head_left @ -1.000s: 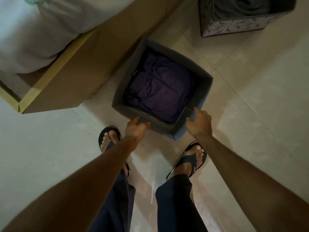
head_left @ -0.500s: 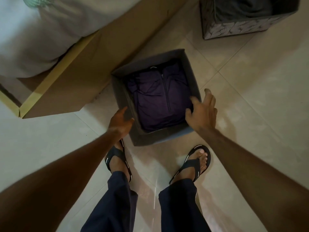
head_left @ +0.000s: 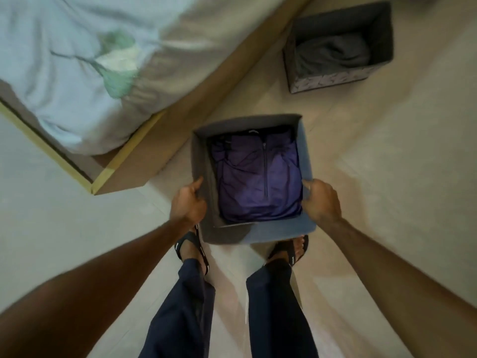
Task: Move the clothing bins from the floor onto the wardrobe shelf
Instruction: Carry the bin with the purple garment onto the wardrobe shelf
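A grey fabric bin (head_left: 281,232) holding a folded purple jacket (head_left: 254,182) is in front of me, above my feet. My left hand (head_left: 188,202) grips its left wall, thumb over the rim. My right hand (head_left: 321,200) grips its right wall near the front corner. A second grey bin (head_left: 327,81) with a leaf-patterned front and dark grey clothing inside stands on the floor at the upper right. No wardrobe shelf is in view.
A bed with a pale sheet (head_left: 64,73) and a tan wooden frame (head_left: 154,156) runs along the left, its corner close to the held bin. Beige floor tiles (head_left: 387,164) stretch to the right. My sandalled feet (head_left: 192,250) stand below the bin.
Both hands have closed on the side walls of the purple-jacket bin, which has turned square to me and come up over my feet. The view has tilted, showing more of the bed and the second bin.
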A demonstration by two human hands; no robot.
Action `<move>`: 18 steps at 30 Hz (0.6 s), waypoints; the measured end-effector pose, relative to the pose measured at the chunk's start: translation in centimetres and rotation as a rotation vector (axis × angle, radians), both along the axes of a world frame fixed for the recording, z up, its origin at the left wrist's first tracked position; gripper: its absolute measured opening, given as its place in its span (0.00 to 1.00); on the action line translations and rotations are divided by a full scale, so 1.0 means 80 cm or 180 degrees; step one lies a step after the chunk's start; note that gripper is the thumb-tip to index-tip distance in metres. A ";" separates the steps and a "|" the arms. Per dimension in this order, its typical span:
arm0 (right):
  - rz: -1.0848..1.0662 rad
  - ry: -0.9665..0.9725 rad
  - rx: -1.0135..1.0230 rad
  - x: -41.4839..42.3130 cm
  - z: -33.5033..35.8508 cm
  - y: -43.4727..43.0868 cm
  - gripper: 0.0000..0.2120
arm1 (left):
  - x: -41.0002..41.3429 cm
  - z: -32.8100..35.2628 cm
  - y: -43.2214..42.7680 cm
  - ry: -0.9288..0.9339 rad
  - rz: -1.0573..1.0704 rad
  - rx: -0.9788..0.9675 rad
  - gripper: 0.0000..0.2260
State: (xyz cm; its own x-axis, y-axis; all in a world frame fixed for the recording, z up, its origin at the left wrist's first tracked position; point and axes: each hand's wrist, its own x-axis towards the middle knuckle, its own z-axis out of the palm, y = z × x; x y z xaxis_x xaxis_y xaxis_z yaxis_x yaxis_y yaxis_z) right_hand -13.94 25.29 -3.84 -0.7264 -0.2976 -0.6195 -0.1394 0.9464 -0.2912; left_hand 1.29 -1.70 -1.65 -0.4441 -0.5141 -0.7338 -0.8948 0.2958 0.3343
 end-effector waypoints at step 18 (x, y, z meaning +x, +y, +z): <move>-0.0877 0.0339 -0.0131 0.029 0.610 0.241 0.22 | -0.067 0.608 0.201 0.0796 -0.0856 -0.0216 0.27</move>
State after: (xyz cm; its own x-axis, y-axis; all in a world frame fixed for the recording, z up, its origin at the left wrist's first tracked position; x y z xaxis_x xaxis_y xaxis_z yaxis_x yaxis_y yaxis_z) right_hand -11.58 44.55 44.94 -0.8435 -0.1035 -0.5270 0.0893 0.9406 -0.3276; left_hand -4.07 14.39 47.03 -0.7312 -0.3984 -0.5537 -0.6752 0.5382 0.5044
